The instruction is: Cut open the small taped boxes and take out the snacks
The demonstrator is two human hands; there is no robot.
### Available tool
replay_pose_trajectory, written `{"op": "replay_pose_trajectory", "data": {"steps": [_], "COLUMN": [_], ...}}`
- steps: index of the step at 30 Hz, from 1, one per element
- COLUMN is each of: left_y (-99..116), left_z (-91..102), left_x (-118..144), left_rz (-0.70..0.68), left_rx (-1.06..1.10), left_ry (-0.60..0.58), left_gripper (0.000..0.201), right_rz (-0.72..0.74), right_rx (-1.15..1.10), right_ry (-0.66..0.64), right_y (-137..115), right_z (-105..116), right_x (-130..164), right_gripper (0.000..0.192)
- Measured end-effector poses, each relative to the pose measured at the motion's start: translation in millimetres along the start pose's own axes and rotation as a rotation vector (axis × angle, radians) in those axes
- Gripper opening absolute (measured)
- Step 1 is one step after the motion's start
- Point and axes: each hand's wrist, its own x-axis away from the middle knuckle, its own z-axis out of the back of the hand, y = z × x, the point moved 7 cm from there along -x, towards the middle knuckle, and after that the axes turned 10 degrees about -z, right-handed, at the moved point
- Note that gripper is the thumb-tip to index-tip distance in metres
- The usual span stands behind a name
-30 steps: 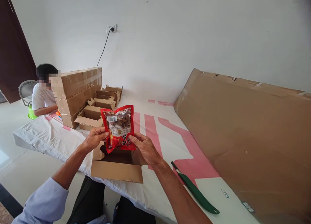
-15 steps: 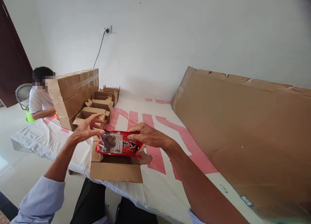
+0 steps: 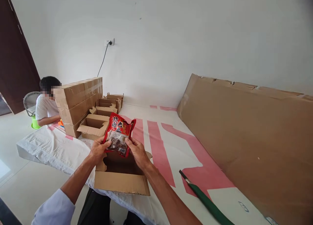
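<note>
A red food packet with dark contents behind a clear window is held up between both hands, its printed front facing me. My left hand pinches its lower left edge, thumb on the front. On the lower right side, my right hand grips it the same way. Right below the packet stands an open cardboard box, its flaps folded out; the inside looks dark and its bottom is partly hidden.
Open cardboard boxes stand in a row beyond my left hand, beside stacked taped boxes. A person in white leans at the table's far left. A large cardboard sheet rises at right. A green strip-like object lies on the cloth.
The packet has turned from lying sideways to upright and risen above the box. My left hand, open at its edge before, now grips it. A green object has come into view at lower right.
</note>
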Motion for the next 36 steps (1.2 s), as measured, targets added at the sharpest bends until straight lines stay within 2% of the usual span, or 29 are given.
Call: {"op": "replay_pose_trajectory", "data": {"steps": [3, 7, 17, 25, 36], "left_y": [-12.0, -20.2, -35.3, -38.9, -38.9], "left_z": [-3.0, 1.3, 14.3, 24.4, 24.5], "left_x": [-0.1, -5.1, -32.4, -41.6, -41.7], "left_rz": [0.131, 0.223, 0.23, 0.172, 0.186], "left_rx": [0.006, -0.031, -0.057, -0.014, -0.052], "left_ry": [-0.109, -0.16, -0.1, -0.012, -0.034], "left_gripper": [0.055, 0.055, 0.045, 0.035, 0.031], "right_rz": [-0.016, -0.007, -0.005, -0.041, -0.029], "right_rx": [-0.057, -0.016, -0.185, -0.197, -0.236], "right_ry": [0.006, 0.03, -0.072, -0.223, -0.178], "right_y": [11.1, 3.8, 4.6, 12.6, 25.3], "right_z": [-0.2, 8.2, 6.0, 2.1, 4.7], "right_x": [-8.1, -23.0, -51.6, -51.0, -50.0], "right_gripper": [0.07, 0.075, 0.064, 0.057, 0.051]}}
